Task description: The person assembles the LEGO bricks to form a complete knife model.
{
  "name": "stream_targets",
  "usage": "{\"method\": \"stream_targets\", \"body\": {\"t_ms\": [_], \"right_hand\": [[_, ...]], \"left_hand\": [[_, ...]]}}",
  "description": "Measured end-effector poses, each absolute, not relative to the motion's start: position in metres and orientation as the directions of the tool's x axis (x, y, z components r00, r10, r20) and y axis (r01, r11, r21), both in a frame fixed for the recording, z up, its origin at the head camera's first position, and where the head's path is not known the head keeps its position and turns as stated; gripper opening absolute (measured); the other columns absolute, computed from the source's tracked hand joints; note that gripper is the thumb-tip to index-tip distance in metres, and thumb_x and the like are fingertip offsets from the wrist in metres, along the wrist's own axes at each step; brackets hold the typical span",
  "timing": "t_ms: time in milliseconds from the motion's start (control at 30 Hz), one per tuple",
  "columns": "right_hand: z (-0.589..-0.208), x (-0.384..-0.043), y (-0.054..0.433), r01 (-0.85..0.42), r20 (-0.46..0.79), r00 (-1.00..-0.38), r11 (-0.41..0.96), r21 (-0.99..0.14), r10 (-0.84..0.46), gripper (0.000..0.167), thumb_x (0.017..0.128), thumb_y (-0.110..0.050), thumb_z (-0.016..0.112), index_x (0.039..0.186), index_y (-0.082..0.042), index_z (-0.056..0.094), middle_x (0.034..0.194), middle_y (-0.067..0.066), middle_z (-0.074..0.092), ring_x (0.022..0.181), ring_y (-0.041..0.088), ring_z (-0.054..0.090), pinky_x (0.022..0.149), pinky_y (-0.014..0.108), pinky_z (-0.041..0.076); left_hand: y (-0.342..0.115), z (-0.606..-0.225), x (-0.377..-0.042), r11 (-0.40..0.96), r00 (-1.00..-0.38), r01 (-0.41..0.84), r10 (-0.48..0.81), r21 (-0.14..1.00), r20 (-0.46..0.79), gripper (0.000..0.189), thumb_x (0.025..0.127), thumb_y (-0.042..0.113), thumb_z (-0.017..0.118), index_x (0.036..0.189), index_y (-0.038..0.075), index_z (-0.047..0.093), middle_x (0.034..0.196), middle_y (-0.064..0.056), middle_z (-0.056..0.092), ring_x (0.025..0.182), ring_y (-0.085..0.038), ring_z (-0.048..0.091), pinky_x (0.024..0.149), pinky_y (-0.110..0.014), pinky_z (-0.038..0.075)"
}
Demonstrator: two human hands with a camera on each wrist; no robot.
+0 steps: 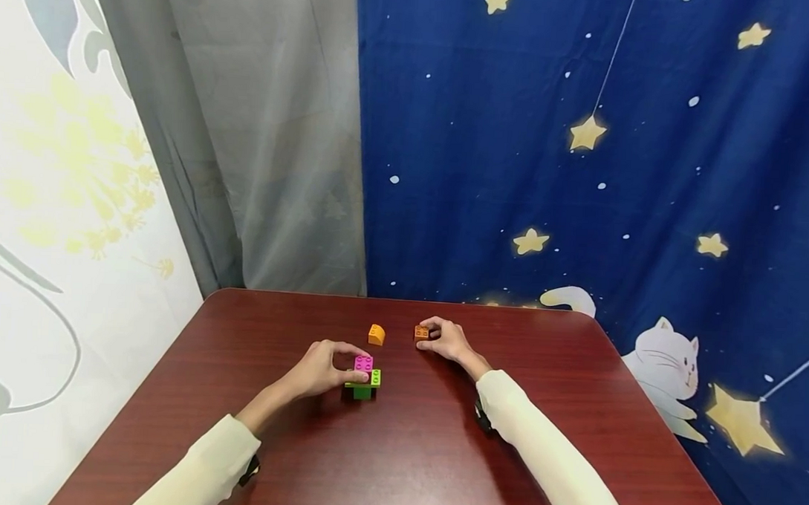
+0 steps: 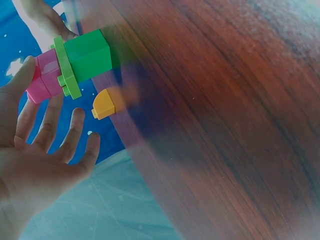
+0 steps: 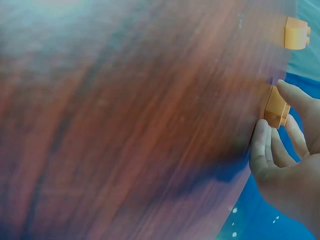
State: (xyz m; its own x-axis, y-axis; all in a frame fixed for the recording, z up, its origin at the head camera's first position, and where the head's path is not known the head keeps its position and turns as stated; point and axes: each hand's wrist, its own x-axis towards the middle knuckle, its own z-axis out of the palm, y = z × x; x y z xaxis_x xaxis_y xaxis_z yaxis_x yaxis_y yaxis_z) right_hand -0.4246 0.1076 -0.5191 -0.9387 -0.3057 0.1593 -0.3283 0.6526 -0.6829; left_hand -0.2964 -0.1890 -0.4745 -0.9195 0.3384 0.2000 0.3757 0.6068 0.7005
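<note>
My left hand (image 1: 319, 368) holds pink bricks (image 2: 46, 75) at the top of a small stack, thumb on one side and fingers on the other. Under them lie a flat lime-green plate brick (image 2: 66, 67) and a dark green brick (image 2: 89, 55). At the right, my right hand (image 1: 447, 340) has its thumb and fingers about an orange toy brick (image 1: 421, 332) with studs on top. In the right wrist view that orange brick sits between thumb and fingertips, low on the tabletop. A yellow-orange curved brick (image 1: 376, 335) stands between the two hands, touched by neither.
The reddish-brown wooden table (image 1: 397, 460) reaches back to a grey curtain (image 1: 300, 167) and a blue curtain (image 1: 461, 173) with stars. Its far edge runs just behind the curved brick and my right hand.
</note>
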Motion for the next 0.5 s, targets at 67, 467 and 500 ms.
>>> {"method": "stream_targets", "body": {"t_ms": [67,467,500], "right_hand": [[-0.519,-0.420,0.108,-0.337,0.163,-0.935,0.644,-0.687,-0.315,0.044,0.081,-0.012,0.091,0.120,-0.008,0.073,0.110,0.011,0.073,0.101,0.027,0.073,0.087,0.039,0.058],[-0.521,-0.396,0.108,-0.421,0.196,-0.893,0.593,-0.686,-0.406,0.038,0.080,-0.005,0.090,0.115,-0.006,0.073,0.114,0.014,0.073,0.093,0.025,0.074,0.076,0.030,0.059],[-0.521,-0.393,0.108,-0.429,0.200,-0.888,0.589,-0.685,-0.414,0.038,0.080,-0.005,0.090,0.114,-0.006,0.073,0.113,0.015,0.074,0.092,0.024,0.074,0.074,0.029,0.059]], "left_hand": [[-0.189,-0.474,-0.296,0.608,-0.921,0.372,0.336,0.702,0.197,0.035,0.081,0.035,0.091,0.111,0.020,0.080,0.101,0.004,0.074,0.092,-0.029,0.062,0.070,-0.028,0.048],[-0.189,-0.473,-0.294,0.607,-0.924,0.359,0.337,0.709,0.179,0.036,0.082,0.036,0.090,0.112,0.019,0.080,0.103,0.001,0.074,0.098,-0.031,0.063,0.079,-0.036,0.053],[-0.189,-0.473,-0.294,0.607,-0.925,0.356,0.338,0.711,0.175,0.036,0.082,0.036,0.090,0.112,0.019,0.079,0.103,0.001,0.074,0.098,-0.031,0.063,0.078,-0.034,0.053]]}}
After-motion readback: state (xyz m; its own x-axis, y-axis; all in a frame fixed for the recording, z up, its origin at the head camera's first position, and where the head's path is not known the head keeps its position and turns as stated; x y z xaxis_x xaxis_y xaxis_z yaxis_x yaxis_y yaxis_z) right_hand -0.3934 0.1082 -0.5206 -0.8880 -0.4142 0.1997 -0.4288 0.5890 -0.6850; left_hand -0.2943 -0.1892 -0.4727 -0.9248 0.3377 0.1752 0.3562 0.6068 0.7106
